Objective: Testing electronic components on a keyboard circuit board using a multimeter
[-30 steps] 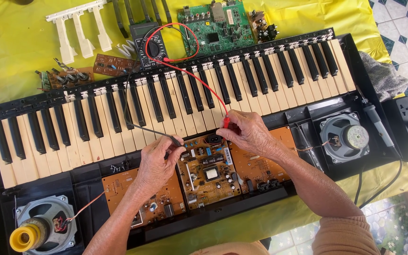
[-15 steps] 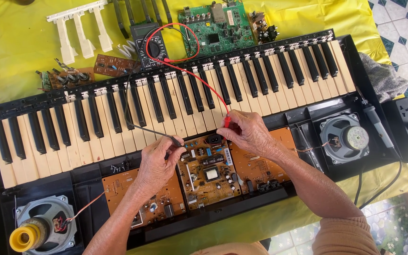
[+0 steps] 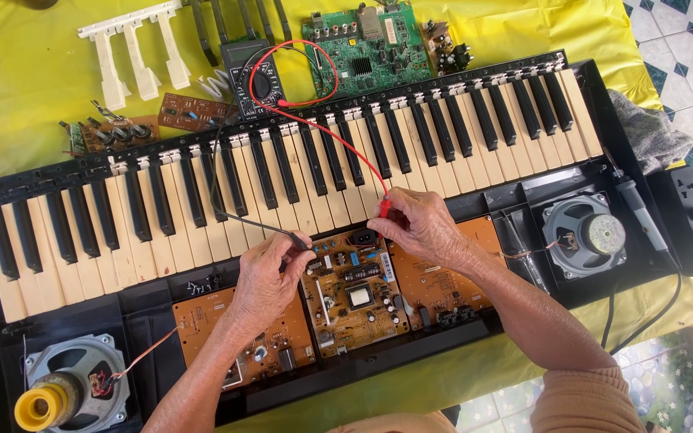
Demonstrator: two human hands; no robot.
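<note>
Left hand (image 3: 262,277) pinches black probe (image 3: 297,238); right hand (image 3: 427,228) pinches red probe (image 3: 384,207), tips angled onto tan central circuit board (image 3: 354,293) for contact. Black multimeter (image 3: 257,80) at 12 o'clock.

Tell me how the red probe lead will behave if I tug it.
The red lead looks thin and loops loosely, so it is probably floppy and light. It runs to the meter, which seems small and might slide. The right hand grips the red probe, so that end should hold.

Glossy plastic keys (image 3: 282,192), matt yellow cloth (image 3: 34,96), metal speaker frame (image 3: 583,236)
</note>
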